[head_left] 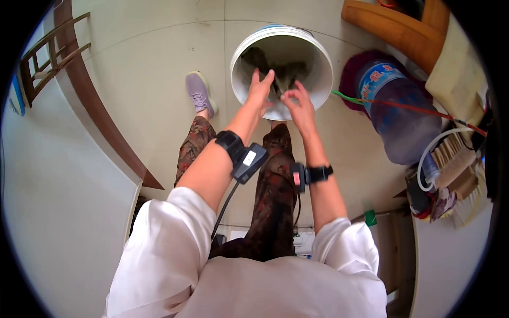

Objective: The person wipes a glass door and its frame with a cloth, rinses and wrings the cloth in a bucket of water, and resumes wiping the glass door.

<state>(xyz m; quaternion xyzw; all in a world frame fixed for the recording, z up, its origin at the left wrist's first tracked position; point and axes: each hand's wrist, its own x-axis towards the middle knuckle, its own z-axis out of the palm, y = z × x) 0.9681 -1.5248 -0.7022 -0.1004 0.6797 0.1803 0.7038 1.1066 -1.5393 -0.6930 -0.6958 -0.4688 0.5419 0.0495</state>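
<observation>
A white bucket (237, 79) stands on the floor in front of me, its mouth turned up toward my view. Inside it lies a dark, grey-brown, soft-looking bundle (291, 69); shade and blur hide what it is. Over the near left part of the mouth, my left hand (259, 91) is open, thumb and fingers apart, close to the bundle. My right hand (300, 105) is at the near right part of the rim, fingers partly bent and spread, with nothing plainly held. Black straps with small boxes sit on both forearms.
Right of the bucket lies a large clear plastic bottle (397, 116) with a blue label, crossed by a red and green cord (403, 106). Brushes (450, 153) lie beyond it. A wooden furniture leg (392, 32) is at the upper right. A white panel (63, 159) fills the left.
</observation>
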